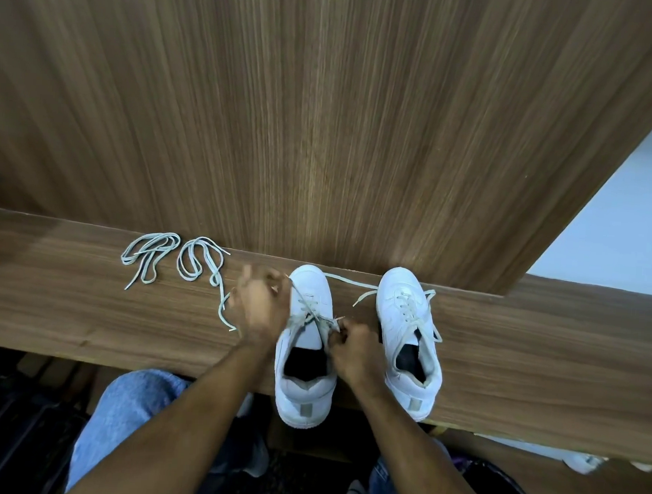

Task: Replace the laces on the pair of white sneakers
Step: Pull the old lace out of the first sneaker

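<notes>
Right hand pinches lace on left sneaker; left hand blurred, grip unclear. Spare laces at 9 o'clock on bench.

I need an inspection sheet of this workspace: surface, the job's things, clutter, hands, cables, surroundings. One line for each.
Surface: wooden shelf, against a wood-grain panel.
Job's things: left sneaker, partly laced, heel over the shelf edge; right sneaker, laced, ends untied; two loose laces lying to the left.
Clutter: nothing seen.
Hands: left hand blurred beside the left sneaker, grip unclear; right hand pinches the lace at its eyelets.
Cables: nothing seen.
Surroundings: jeans below; another white shoe, lower right.
</notes>
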`<state>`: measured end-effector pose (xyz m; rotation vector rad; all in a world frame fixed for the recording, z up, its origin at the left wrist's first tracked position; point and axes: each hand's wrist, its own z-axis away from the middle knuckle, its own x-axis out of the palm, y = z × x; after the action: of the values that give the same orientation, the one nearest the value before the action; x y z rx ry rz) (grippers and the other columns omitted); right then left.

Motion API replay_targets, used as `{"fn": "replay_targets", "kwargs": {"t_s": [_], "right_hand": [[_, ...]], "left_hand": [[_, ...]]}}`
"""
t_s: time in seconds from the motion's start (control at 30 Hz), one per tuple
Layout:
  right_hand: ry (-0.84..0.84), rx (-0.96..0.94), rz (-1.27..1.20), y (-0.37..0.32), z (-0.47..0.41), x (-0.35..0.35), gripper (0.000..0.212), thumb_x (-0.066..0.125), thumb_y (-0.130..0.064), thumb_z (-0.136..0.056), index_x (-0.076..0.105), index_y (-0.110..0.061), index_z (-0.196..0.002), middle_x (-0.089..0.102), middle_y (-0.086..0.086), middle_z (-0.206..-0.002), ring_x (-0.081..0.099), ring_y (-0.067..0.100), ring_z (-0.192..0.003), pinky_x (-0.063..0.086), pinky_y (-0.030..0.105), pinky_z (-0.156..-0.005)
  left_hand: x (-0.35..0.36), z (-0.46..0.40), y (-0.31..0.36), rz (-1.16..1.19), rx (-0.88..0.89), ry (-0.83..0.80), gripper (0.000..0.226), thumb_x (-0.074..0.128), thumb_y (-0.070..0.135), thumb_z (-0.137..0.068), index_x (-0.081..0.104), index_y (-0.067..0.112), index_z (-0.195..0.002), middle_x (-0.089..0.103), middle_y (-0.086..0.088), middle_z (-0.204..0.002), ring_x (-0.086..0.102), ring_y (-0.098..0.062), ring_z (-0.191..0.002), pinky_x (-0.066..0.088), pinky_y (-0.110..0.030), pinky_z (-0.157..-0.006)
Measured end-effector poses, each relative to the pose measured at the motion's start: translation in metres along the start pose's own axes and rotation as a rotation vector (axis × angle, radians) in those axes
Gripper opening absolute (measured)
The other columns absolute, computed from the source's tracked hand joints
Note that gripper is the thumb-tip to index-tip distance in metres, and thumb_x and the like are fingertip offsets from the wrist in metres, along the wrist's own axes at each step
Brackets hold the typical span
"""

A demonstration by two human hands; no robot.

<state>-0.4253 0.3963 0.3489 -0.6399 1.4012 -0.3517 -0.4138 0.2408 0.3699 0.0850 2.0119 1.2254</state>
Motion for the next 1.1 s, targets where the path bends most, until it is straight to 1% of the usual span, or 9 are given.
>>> {"fn": "replay_targets", "kwargs": {"t_s": [0.07, 0.13, 0.3, 0.43, 0.57, 0.7, 0.83, 0.93, 1.1], "right_hand": [[-0.008, 0.011, 0.01, 0.001, -0.001, 0.001, 0.018, 0.052, -0.032, -0.089, 0.062, -0.018, -0.095, 0.069, 0.01, -0.094, 0.063, 0.035, -0.092, 0.049, 0.036, -0.075], [-0.016, 0.002, 0.008, 0.002, -0.001, 0.001, 0.015, 0.052, -0.03, -0.089, 0.06, -0.018, -0.089, 0.068, 0.01, -0.09, 0.064, 0.034, -0.09, 0.05, 0.036, -0.074], [-0.009, 0.013, 0.03, 0.001, -0.002, 0.0, 0.015, 0.052, -0.03, -0.088, 0.058, -0.017, -0.087, 0.068, 0.01, -0.091, 0.062, 0.034, -0.09, 0.043, 0.032, -0.068], [-0.004, 0.022, 0.026, -0.001, -0.001, 0.0, 0.018, 0.051, -0.033, -0.09, 0.062, -0.019, -0.095, 0.069, 0.008, -0.095, 0.063, 0.034, -0.094, 0.046, 0.034, -0.071], [0.01, 0.013, 0.023, -0.001, 0.001, -0.001, 0.018, 0.051, -0.031, -0.09, 0.061, -0.018, -0.096, 0.069, 0.01, -0.097, 0.062, 0.034, -0.096, 0.047, 0.035, -0.075], [0.005, 0.011, 0.009, 0.001, 0.0, -0.001, 0.018, 0.052, -0.031, -0.091, 0.061, -0.017, -0.095, 0.069, 0.01, -0.096, 0.062, 0.034, -0.095, 0.046, 0.034, -0.074], [0.011, 0.015, -0.001, 0.003, -0.001, 0.001, 0.02, 0.051, -0.033, -0.091, 0.064, -0.019, -0.096, 0.069, 0.009, -0.094, 0.064, 0.033, -0.093, 0.049, 0.035, -0.075], [0.015, 0.014, 0.008, 0.004, -0.001, 0.001, 0.02, 0.051, -0.033, -0.091, 0.063, -0.017, -0.093, 0.069, 0.01, -0.091, 0.064, 0.033, -0.091, 0.048, 0.034, -0.072], [0.004, 0.015, 0.012, 0.002, -0.002, 0.0, 0.02, 0.052, -0.033, -0.091, 0.063, -0.017, -0.095, 0.07, 0.009, -0.093, 0.064, 0.033, -0.092, 0.049, 0.034, -0.073]], "left_hand": [[-0.008, -0.018, -0.004, 0.259, -0.301, 0.113, 0.016, 0.054, 0.027, -0.086, 0.061, 0.012, -0.083, 0.064, -0.014, -0.097, 0.063, -0.032, -0.088, 0.046, -0.035, -0.077], [-0.012, -0.024, -0.011, 0.238, -0.304, 0.083, 0.008, 0.056, 0.021, -0.084, 0.058, 0.015, -0.088, 0.063, -0.016, -0.099, 0.062, -0.035, -0.092, 0.047, -0.038, -0.079], [-0.004, 0.013, -0.012, -0.167, 0.243, -0.211, 0.026, 0.067, 0.029, -0.08, 0.064, 0.021, -0.104, 0.053, -0.003, -0.115, 0.052, -0.026, -0.11, 0.04, -0.043, -0.097], [0.017, 0.039, -0.014, -0.545, 0.46, -0.34, 0.031, 0.055, 0.034, -0.085, 0.064, 0.022, -0.111, 0.053, 0.001, -0.129, 0.028, -0.02, -0.141, 0.01, -0.046, -0.115], [0.019, 0.034, -0.013, -0.629, 0.632, -0.204, 0.028, 0.048, 0.031, -0.082, 0.072, 0.017, -0.085, 0.063, -0.002, -0.102, 0.054, -0.022, -0.116, 0.024, -0.054, -0.109], [0.001, 0.001, 0.0, -0.238, 0.372, -0.044, 0.009, 0.059, 0.023, -0.081, 0.067, 0.023, -0.077, 0.06, -0.002, -0.095, 0.057, -0.025, -0.095, 0.036, -0.055, -0.103], [-0.025, -0.035, 0.014, 0.314, 0.025, 0.166, 0.004, 0.063, 0.021, -0.082, 0.067, 0.02, -0.08, 0.06, -0.007, -0.098, 0.058, -0.027, -0.096, 0.043, -0.035, -0.093], [-0.029, -0.04, 0.016, 0.201, -0.006, 0.163, 0.013, 0.064, 0.017, -0.083, 0.065, 0.015, -0.096, 0.058, -0.011, -0.108, 0.054, -0.03, -0.104, 0.039, -0.033, -0.092], [-0.003, 0.003, 0.0, -0.354, 0.265, -0.255, 0.037, 0.057, 0.043, -0.08, 0.062, 0.028, -0.115, 0.05, -0.003, -0.133, 0.034, -0.023, -0.134, 0.022, -0.046, -0.113]]}}
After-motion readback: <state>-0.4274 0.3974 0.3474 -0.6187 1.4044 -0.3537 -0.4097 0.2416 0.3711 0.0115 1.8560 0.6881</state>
